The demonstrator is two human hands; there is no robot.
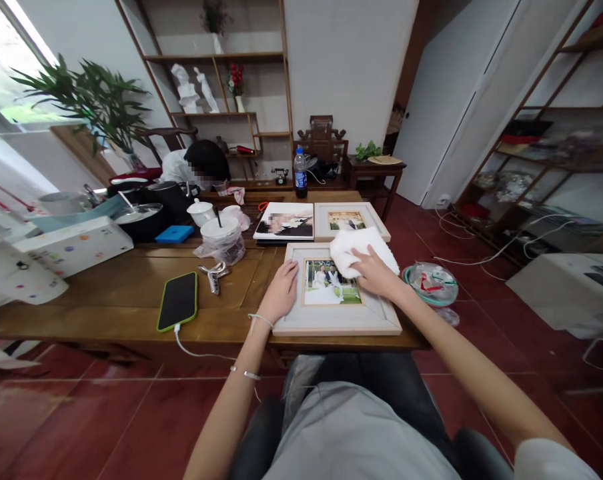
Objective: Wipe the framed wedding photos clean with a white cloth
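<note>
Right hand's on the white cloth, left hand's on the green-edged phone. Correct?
No: in the head view, the left hand rests on the nearer picture frame, not the green-edged phone. The right hand is on the white cloth.

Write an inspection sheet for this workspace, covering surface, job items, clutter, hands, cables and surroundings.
Surface: brown wooden table.
Job items: framed photo lying flat; white cloth over its upper right corner.
Clutter: phone, blue box, blue-capped bottle.
Hands: left hand on the frame's left side; right hand on the cloth.
Cables: white cable plugged into the phone, running off the near edge.
Surroundings: red tiled floor, leafy plant, another person across the table.
</note>
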